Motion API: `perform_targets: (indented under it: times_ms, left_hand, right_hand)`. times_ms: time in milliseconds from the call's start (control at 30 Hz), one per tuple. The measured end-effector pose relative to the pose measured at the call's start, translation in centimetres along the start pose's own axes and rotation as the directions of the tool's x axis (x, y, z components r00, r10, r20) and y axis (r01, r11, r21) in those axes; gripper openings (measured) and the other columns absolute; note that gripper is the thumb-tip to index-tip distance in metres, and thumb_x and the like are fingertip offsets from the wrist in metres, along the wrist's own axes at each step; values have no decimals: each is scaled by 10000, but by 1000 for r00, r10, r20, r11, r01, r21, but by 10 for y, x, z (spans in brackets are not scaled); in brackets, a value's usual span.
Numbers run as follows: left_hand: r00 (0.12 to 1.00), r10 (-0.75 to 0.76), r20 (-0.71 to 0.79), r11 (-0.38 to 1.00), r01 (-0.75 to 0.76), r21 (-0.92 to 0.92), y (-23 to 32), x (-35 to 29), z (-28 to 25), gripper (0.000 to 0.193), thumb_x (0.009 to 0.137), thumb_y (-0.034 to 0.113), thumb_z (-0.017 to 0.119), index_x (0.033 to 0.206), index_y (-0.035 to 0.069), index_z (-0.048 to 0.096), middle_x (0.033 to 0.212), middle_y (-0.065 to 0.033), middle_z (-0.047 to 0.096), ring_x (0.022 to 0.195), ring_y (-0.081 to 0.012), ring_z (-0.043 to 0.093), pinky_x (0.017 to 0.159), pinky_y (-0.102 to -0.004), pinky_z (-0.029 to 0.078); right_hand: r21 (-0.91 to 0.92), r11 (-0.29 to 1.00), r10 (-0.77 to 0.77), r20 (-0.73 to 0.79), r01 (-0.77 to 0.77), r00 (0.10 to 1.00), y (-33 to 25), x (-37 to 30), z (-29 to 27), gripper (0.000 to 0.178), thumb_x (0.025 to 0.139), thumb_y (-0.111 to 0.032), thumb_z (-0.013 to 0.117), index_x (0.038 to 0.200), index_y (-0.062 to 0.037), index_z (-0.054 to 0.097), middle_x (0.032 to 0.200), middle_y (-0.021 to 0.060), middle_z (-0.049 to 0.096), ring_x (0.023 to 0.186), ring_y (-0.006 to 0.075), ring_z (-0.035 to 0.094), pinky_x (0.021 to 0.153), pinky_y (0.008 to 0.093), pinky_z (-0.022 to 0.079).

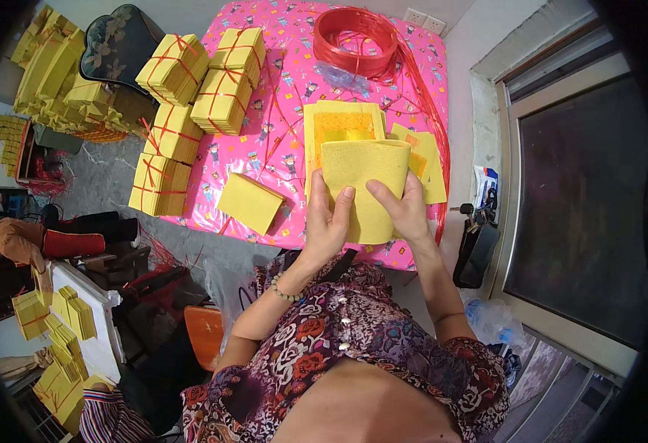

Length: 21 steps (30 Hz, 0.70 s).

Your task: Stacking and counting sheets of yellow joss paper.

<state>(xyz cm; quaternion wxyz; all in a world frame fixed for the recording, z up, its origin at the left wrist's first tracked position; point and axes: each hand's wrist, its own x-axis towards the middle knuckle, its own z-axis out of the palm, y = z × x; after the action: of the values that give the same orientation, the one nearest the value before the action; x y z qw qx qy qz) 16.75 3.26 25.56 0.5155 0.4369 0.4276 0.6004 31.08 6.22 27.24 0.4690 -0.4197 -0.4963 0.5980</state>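
A folded sheet of yellow paper (366,164) is held upright between my two hands over the table. My left hand (327,221) grips its left edge, thumb on the front face. On the opposite edge my right hand (408,210) does the same, and the fingers behind the paper are hidden. Just beyond lies a pile of yellow paper sheets (312,122) with an orange printed patch, partly covered by the held sheet. More loose sheets (435,184) stick out at its right. A folded yellow paper packet (250,203) rests left of my hands.
Bundles of yellow paper (221,100) tied with red strips stand on the pink table cover (280,159)'s left side. A red strip coil (357,44) sits at the back. A window (575,199) is at right. Other people (114,417) sit at left near a white table (91,288).
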Motion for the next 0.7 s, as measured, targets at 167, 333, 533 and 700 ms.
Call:
perform_targets:
  times_ms: [167,333,533,700]
  left_hand:
    - [999,-53,6,995,53,-84,-5,4,-1,332,970,55,490,1275,-15,377,1190,-126,526,1113,-160,500,944,-293,419]
    - [996,-93,6,993,93,-76,-11,6,-6,326,954,23,503,1263,-15,410,1176,-118,559,1115,-159,521,954,-295,422]
    - [990,-131,48,988,134,-71,-11,4,-19,339,947,13,512,1271,-7,416,1167,-111,579,1100,-155,544,933,-289,439]
    - [989,-145,14,988,146,-58,-11,-1,-25,356,949,11,505,1290,-6,408,1196,-114,564,1123,-160,535,954,-293,427]
  right_hand:
    - [64,998,20,-17,-19,1000,8,4,-4,371,904,-125,659,1218,22,529,1086,88,650,963,124,623,837,276,510]
    - [107,993,60,-51,-54,997,12,12,-14,252,938,-115,613,1146,27,594,998,62,677,903,92,630,797,243,510]
    - [130,991,36,-103,-23,994,11,18,-16,219,942,-118,611,1101,31,628,962,64,690,838,75,633,739,217,509]
    - [8,997,75,-31,-75,997,10,17,-18,245,935,-117,619,1101,62,630,964,76,695,835,76,630,731,219,508]
